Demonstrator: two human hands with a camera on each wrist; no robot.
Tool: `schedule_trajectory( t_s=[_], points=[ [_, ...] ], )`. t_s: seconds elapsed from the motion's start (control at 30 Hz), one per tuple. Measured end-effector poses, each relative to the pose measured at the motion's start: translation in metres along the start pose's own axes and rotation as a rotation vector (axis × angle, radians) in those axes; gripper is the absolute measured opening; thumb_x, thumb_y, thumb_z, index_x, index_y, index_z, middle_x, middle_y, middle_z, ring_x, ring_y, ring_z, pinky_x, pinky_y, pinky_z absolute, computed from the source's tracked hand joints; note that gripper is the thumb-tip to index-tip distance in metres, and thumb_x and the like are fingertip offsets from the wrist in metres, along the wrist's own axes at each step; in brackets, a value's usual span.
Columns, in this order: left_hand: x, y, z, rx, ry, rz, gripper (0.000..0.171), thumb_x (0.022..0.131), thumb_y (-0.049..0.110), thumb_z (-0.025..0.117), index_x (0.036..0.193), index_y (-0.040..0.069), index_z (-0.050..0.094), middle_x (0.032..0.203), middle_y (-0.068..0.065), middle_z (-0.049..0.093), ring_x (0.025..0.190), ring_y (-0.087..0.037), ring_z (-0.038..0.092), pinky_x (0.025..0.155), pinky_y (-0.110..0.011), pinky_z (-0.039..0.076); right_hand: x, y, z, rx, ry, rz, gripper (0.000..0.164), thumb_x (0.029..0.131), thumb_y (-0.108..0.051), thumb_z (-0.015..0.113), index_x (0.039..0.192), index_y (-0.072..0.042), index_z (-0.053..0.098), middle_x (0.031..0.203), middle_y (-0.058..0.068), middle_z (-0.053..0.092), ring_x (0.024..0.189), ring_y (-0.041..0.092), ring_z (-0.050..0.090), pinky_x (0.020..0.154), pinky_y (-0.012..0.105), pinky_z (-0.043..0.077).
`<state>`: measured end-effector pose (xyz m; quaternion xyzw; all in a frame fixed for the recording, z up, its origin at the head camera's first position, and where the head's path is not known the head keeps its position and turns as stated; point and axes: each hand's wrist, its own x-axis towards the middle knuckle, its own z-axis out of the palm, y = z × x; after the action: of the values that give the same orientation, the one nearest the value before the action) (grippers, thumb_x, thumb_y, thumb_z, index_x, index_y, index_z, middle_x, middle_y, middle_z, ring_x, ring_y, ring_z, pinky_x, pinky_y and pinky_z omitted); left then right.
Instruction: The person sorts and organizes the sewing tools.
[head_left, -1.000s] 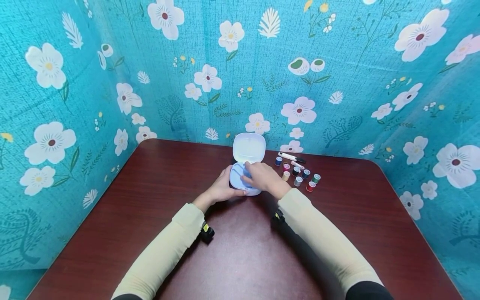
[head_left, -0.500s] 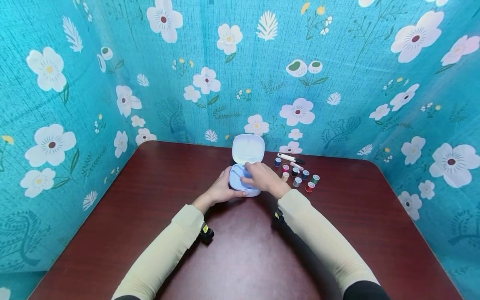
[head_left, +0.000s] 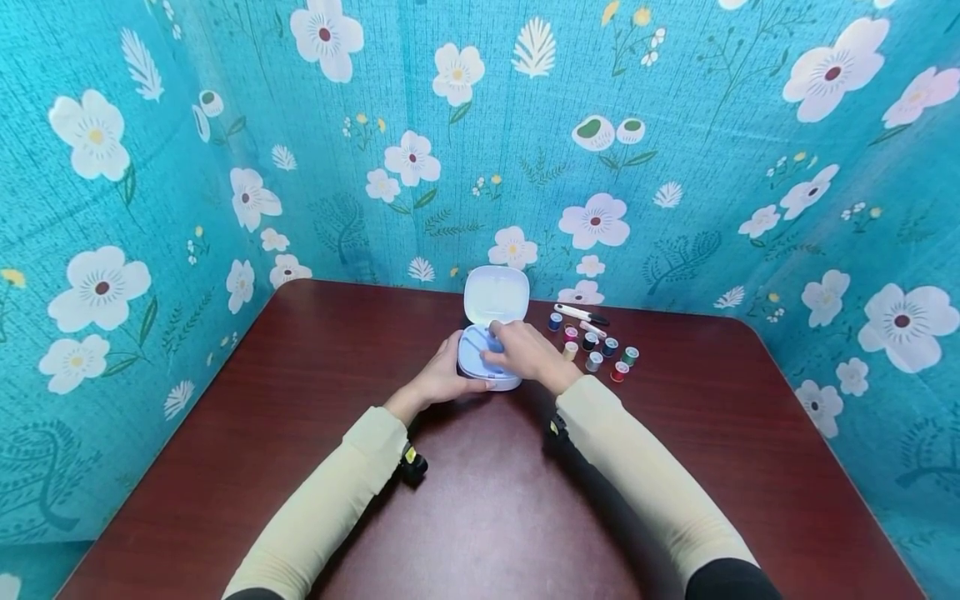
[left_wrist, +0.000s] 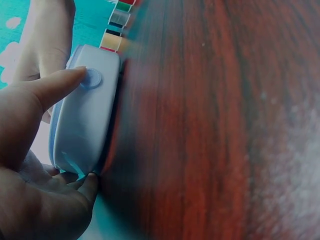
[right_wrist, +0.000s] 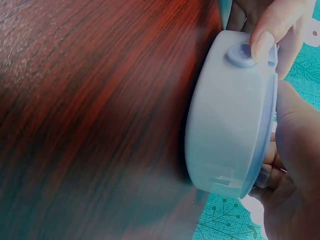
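A small white sewing box (head_left: 507, 384) stands on the table with its pale lid (head_left: 497, 294) raised at the back. A light blue inner tray (head_left: 475, 357) fills its top. My left hand (head_left: 441, 375) grips the box's left side, its thumb by the round blue button (left_wrist: 92, 79) on the front and its fingers around the wall. Over the tray's right part is my right hand (head_left: 527, 352), thumb and fingers curled down onto the tray. It covers much of the tray, and its fingertips are partly hidden.
Right of the box stand several thread spools (head_left: 594, 362) in different colours. Behind them lie a white-and-black pen-like tool (head_left: 581, 314) and a small pale stick-like tool (head_left: 593, 329). A flowered blue cloth (head_left: 420, 225) hangs behind the dark red-brown table (head_left: 465, 508).
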<state>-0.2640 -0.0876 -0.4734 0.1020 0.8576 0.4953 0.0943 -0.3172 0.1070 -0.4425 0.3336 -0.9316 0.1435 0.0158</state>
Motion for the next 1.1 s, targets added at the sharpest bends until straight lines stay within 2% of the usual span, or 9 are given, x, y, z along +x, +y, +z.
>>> schedule_trajectory(
  t_s=[0.17, 0.4, 0.77, 0.97, 1.1],
  points=[
    [0.001, 0.001, 0.0, -0.001, -0.001, -0.001, 0.113, 0.078, 0.032, 0.09, 0.161, 0.009, 0.018, 0.155, -0.015, 0.034, 0.138, -0.03, 0.038, 0.118, -0.05, 0.03, 0.001, 0.002, -0.002, -0.004, 0.014, 0.006, 0.034, 0.097, -0.035, 0.069, 0.11, -0.003, 0.064, 0.07, 0.001, 0.052, 0.063, 0.017, 0.052, 0.057, 0.028, 0.038],
    [0.001, 0.0, 0.0, 0.003, 0.007, 0.015, 0.111, 0.079, 0.032, 0.09, 0.161, 0.009, 0.018, 0.155, -0.015, 0.034, 0.138, -0.03, 0.038, 0.117, -0.049, 0.031, 0.0, 0.002, -0.007, 0.035, 0.041, 0.034, 0.037, 0.097, -0.034, 0.069, 0.115, -0.002, 0.065, 0.072, 0.002, 0.056, 0.065, 0.018, 0.055, 0.057, 0.028, 0.042],
    [0.001, -0.003, 0.0, 0.06, 0.008, 0.024, 0.115, 0.078, 0.037, 0.09, 0.161, 0.008, 0.017, 0.154, -0.015, 0.033, 0.138, -0.03, 0.037, 0.116, -0.048, 0.033, -0.005, 0.002, -0.01, 0.06, 0.028, 0.062, 0.04, 0.097, -0.034, 0.069, 0.12, -0.002, 0.064, 0.076, 0.003, 0.06, 0.066, 0.017, 0.06, 0.058, 0.026, 0.049],
    [0.002, -0.001, -0.005, 0.122, 0.016, 0.061, 0.117, 0.077, 0.041, 0.09, 0.161, 0.002, 0.018, 0.154, -0.018, 0.034, 0.138, -0.032, 0.039, 0.114, -0.049, 0.036, -0.007, 0.003, -0.012, 0.064, 0.038, 0.067, 0.04, 0.097, -0.034, 0.069, 0.119, -0.002, 0.065, 0.072, 0.002, 0.058, 0.062, 0.016, 0.057, 0.055, 0.026, 0.047],
    [0.002, 0.0, -0.008, 0.137, -0.008, 0.093, 0.118, 0.077, 0.041, 0.089, 0.161, 0.0, 0.016, 0.157, -0.02, 0.031, 0.141, -0.033, 0.036, 0.116, -0.051, 0.034, -0.009, 0.004, -0.013, 0.074, 0.038, 0.075, 0.038, 0.097, -0.034, 0.068, 0.117, -0.003, 0.065, 0.071, 0.003, 0.057, 0.06, 0.016, 0.057, 0.054, 0.026, 0.047]
  ],
)
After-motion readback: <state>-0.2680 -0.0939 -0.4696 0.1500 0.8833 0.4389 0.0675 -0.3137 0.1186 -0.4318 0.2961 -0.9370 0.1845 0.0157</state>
